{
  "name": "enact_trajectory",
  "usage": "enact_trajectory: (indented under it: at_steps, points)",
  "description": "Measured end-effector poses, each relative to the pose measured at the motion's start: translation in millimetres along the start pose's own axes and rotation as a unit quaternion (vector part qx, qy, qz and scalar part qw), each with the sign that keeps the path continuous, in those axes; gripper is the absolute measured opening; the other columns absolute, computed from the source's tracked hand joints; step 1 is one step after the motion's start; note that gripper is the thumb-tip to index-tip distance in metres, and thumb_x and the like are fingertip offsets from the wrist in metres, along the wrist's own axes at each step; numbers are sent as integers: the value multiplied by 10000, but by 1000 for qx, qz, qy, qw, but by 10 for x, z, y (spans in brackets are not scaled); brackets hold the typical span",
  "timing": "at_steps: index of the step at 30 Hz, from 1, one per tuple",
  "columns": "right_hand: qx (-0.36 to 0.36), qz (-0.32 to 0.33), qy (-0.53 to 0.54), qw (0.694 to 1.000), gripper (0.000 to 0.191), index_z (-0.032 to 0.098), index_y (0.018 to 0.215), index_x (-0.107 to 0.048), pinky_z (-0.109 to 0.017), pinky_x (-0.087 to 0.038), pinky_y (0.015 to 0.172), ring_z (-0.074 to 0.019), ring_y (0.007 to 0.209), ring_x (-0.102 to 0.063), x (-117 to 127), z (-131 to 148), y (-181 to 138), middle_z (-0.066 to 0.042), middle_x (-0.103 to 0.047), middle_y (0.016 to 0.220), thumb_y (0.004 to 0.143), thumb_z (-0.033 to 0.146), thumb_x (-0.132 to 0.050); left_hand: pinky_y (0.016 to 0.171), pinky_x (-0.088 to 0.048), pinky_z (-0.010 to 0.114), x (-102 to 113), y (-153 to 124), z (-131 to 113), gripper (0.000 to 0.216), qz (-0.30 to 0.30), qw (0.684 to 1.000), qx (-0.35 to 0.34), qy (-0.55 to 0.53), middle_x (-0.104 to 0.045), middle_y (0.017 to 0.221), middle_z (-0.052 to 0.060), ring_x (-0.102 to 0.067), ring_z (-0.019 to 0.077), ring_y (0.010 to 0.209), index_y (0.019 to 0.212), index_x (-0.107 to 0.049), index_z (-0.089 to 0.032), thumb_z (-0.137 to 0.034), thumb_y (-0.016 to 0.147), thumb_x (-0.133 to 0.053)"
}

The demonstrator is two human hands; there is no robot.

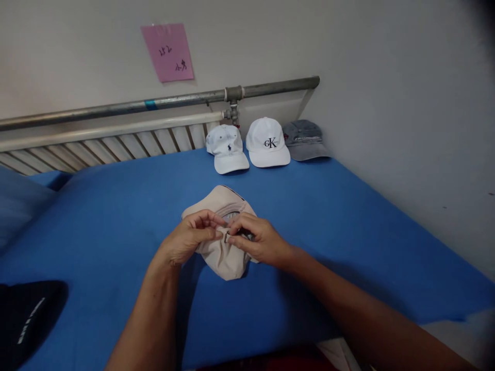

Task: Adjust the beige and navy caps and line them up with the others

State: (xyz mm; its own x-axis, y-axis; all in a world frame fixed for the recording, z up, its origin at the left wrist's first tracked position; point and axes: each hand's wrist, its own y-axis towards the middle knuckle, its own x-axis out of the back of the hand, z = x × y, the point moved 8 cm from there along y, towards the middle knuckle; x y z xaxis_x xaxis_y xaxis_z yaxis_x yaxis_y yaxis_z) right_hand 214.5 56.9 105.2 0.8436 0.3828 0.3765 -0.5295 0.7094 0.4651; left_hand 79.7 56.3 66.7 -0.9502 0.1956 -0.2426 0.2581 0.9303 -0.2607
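A beige baseball cap (226, 263) lies on the blue table cover, its brim pointing away from me and its back opening facing me. My left hand (189, 234) pinches the strap at the back of the cap from the left side. From the right, my right hand (261, 238) has thumb and forefinger closed on the same strap, beside a small metal buckle (226, 236). The fingertips of both hands almost meet there. Part of the strap and the cap's right side are hidden behind my fingers.
At the back stand a white cap with a small dark emblem (229, 147), a white cap with letters (267, 140) and a grey cap (307, 139). A black cap (31, 319) is at the left edge. Behind run a radiator (127, 144) and a metal pipe (185, 99).
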Motion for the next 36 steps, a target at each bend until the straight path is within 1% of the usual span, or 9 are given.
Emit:
enact_trajectory:
  at_steps: [5,9,14,19,24,26,30,32,36]
  points:
    - [-102,-8,48,994,110,187,712,-557,-223,-410,594,-87,622,-481,-19,-130,-14,33,-550,713,754,166,-657,561,-454,170,-35,-21,-7,228,-4,1000,2,7,-662,684,-15,-594,74,590,770,-656,-149,-133,597,-804]
    - [-133,-14,45,990,95,189,731,-546,-216,-403,583,-86,621,-479,-32,-158,-25,36,-551,719,738,137,-625,534,-427,168,-35,-34,-19,227,-14,1000,7,13,-639,646,-33,-564,64,555,740,-638,-152,-135,588,-807]
    - [-124,-25,6,992,118,193,706,-509,-214,-398,597,-85,619,-473,-50,-118,-26,44,-534,697,723,95,-573,510,-392,162,-40,-25,-16,216,-12,1000,9,27,-625,624,-34,-534,57,533,719,-627,-147,-147,598,-806]
    - [-116,-32,-36,992,144,192,667,-481,-209,-368,573,-85,595,-447,-57,-106,-18,52,-501,645,699,69,-549,540,-404,179,-50,-9,10,213,-8,999,11,44,-631,641,-16,-550,75,568,700,-622,-139,-148,595,-806]
    - [-108,-6,0,994,109,187,700,-536,-211,-382,590,-90,624,-494,-68,-104,-5,41,-551,677,727,81,-549,505,-374,181,-17,-11,9,218,-21,998,16,51,-610,612,-26,-517,67,517,681,-603,-140,-152,590,-801]
    - [-112,-7,2,994,116,185,687,-530,-210,-378,586,-87,617,-487,-74,-107,-7,45,-540,668,720,74,-545,517,-379,184,-30,-16,3,216,-16,998,12,54,-611,619,-23,-523,70,529,692,-613,-138,-157,592,-804]
    - [-108,-28,-39,993,148,188,648,-470,-219,-349,569,-88,597,-437,-96,-98,-9,51,-482,634,694,62,-532,557,-399,188,-71,-21,4,217,1,998,4,58,-623,635,-19,-545,78,573,708,-631,-138,-165,594,-813]
    - [-94,-31,-58,993,145,189,657,-471,-226,-351,583,-93,607,-434,-99,-85,-8,47,-483,640,695,63,-533,540,-389,182,-63,-18,10,225,-3,999,8,54,-626,627,-20,-541,75,559,698,-629,-139,-162,579,-818]
    - [-85,9,-8,996,114,191,735,-534,-223,-397,619,-98,648,-488,-101,-101,-12,36,-548,707,712,83,-560,488,-359,173,-15,-9,8,231,-24,999,20,33,-600,575,-35,-504,61,495,654,-607,-140,-153,553,-815]
